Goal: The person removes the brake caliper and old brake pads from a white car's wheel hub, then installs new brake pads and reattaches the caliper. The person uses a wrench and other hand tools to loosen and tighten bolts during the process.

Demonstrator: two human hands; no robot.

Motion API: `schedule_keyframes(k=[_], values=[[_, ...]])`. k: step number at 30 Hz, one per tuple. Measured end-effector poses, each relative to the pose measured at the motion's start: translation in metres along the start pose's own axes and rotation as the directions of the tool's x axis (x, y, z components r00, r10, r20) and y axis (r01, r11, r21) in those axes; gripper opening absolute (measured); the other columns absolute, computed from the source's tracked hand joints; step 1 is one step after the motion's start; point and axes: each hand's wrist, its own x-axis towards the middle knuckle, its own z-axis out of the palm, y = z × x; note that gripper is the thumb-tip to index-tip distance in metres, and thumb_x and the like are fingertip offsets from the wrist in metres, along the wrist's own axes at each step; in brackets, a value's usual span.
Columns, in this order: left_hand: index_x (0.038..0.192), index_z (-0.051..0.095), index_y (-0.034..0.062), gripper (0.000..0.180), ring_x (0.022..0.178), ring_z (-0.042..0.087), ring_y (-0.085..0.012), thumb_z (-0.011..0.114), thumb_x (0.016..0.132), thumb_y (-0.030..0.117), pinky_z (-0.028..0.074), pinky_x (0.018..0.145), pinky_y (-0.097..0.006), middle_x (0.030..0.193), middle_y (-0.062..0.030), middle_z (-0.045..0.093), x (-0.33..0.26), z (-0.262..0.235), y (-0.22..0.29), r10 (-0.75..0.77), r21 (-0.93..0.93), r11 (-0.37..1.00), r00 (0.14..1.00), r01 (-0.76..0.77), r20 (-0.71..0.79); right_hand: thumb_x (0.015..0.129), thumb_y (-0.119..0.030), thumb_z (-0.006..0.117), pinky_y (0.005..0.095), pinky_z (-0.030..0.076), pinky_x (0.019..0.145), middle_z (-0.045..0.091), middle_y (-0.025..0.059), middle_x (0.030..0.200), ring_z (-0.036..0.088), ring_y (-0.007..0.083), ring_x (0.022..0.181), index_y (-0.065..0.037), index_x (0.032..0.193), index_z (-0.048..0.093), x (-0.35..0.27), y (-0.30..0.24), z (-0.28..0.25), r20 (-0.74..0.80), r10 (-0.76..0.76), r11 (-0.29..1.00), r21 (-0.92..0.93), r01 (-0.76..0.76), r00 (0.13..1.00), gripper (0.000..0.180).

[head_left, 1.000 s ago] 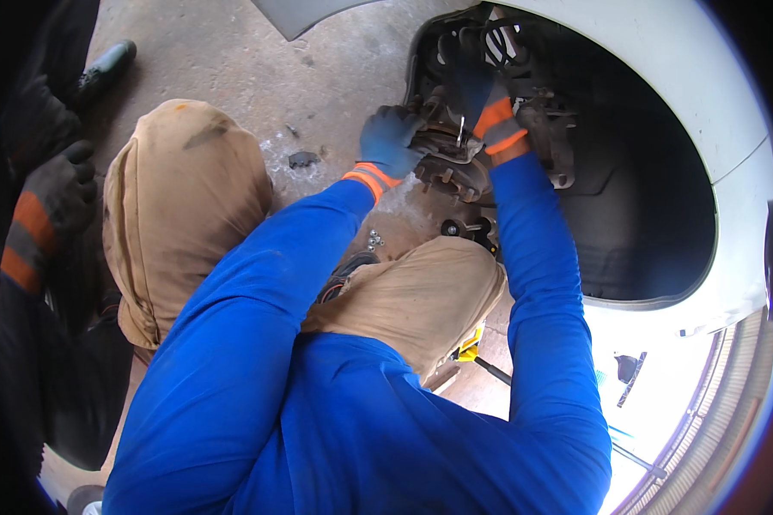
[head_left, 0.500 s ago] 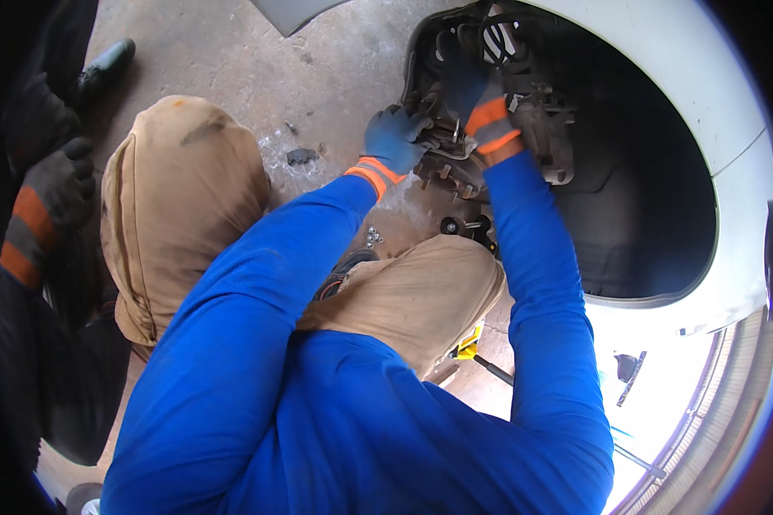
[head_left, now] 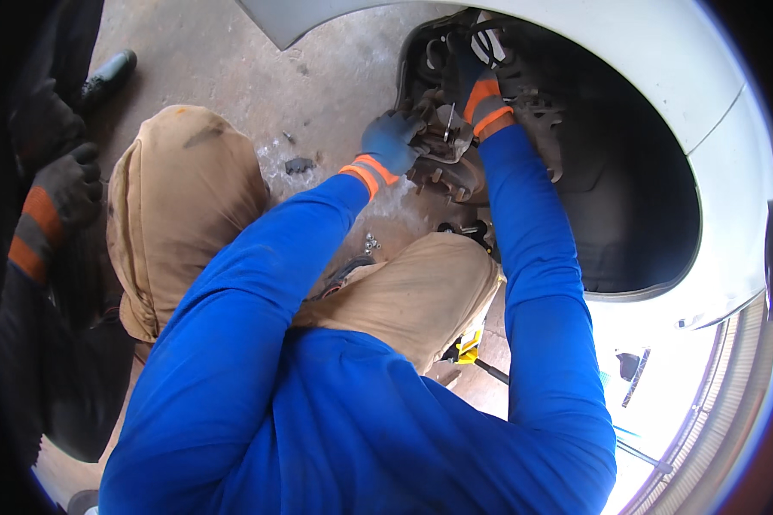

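Observation:
In a white car's open wheel well, my left hand (head_left: pixel 390 142), in a blue-grey glove with an orange cuff, curls its fingers round the outer edge of the brake caliper (head_left: pixel 424 110). Just below it sits the wheel hub (head_left: pixel 448 180) with bare studs sticking out. A thin metal rod (head_left: pixel 449 123) stands up between my two hands. Deeper in, my right hand (head_left: pixel 468 73) reaches in behind the brake parts, beside dark hoses (head_left: pixel 492 45). Shadow hides its fingers, so I cannot see what they touch.
A dark brake pad (head_left: pixel 299 166) and several wheel nuts (head_left: pixel 371 243) lie on the concrete floor. A yellow jack (head_left: pixel 468 350) stands by my knee. The white fender (head_left: pixel 713 94) curves round the well. At left, another person's gloved hand (head_left: pixel 64 184) is close by.
My right hand has shifted slightly up and away into the well. My left hand stays at the caliper. The view has moved a little.

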Motion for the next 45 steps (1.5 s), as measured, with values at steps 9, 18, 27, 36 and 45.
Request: schedule_keyframes(k=[9,18,27,36,45], values=[[0.118,0.062,0.0123,0.051,0.097,0.058,-0.0378,0.075,0.072,0.026,0.047,0.086,-0.046,0.105,-0.0168,0.063,0.004,-0.010,0.002,0.017,-0.041,0.999,0.999,-0.019,-0.047,0.093,-0.032,0.054,0.0263,0.038,0.048,0.059,0.0001,0.072,0.052,0.0122,0.057,-0.011,0.107,0.064,-0.022,0.063,-0.034,0.552,-0.348,-0.497,-0.794,0.351,0.757,0.028],[0.116,0.062,0.0100,0.053,0.097,0.057,-0.0377,0.078,0.068,0.025,0.048,0.085,-0.045,0.104,-0.0171,0.063,-0.001,-0.004,0.006,-0.082,-0.093,0.993,0.996,0.078,-0.044,0.095,-0.029,0.049,0.0266,0.039,0.051,0.052,0.0028,0.066,0.047,0.0129,0.056,-0.009,0.101,0.064,-0.003,0.037,-0.028,0.524,-0.112,-0.804,-0.547,0.234,0.844,0.026],[0.118,0.062,0.0091,0.055,0.094,0.060,-0.0367,0.079,0.068,0.025,0.049,0.083,-0.045,0.101,-0.0160,0.064,-0.005,-0.002,0.002,-0.042,-0.077,0.997,0.993,0.033,-0.115,0.098,-0.015,0.045,0.0268,0.050,0.067,0.065,0.0072,0.092,0.060,0.0145,0.072,-0.002,0.109,0.060,-0.011,0.045,-0.035,0.254,0.258,-0.872,-0.354,0.338,0.932,0.023],[0.119,0.061,0.0061,0.057,0.097,0.063,-0.0315,0.080,0.067,0.016,0.051,0.086,-0.038,0.103,-0.0153,0.064,-0.001,0.006,-0.009,-0.161,-0.357,0.924,0.986,0.135,-0.043,0.095,-0.023,0.050,0.0264,0.044,0.057,0.060,0.0057,0.069,0.055,0.0135,0.060,-0.003,0.082,0.063,0.004,0.078,-0.055,0.267,-0.193,-0.807,-0.590,0.002,0.944,0.027],[0.111,0.064,0.0089,0.057,0.097,0.056,-0.0359,0.082,0.064,0.037,0.047,0.085,-0.044,0.101,-0.0144,0.063,-0.009,0.002,-0.008,-0.147,-0.057,0.989,0.977,0.139,-0.157,0.096,-0.015,0.049,0.0271,0.051,0.074,0.066,0.0097,0.095,0.063,0.0150,0.085,0.000,0.104,0.063,0.012,0.047,-0.049,0.306,-0.231,-0.772,-0.635,0.017,0.923,0.022]])
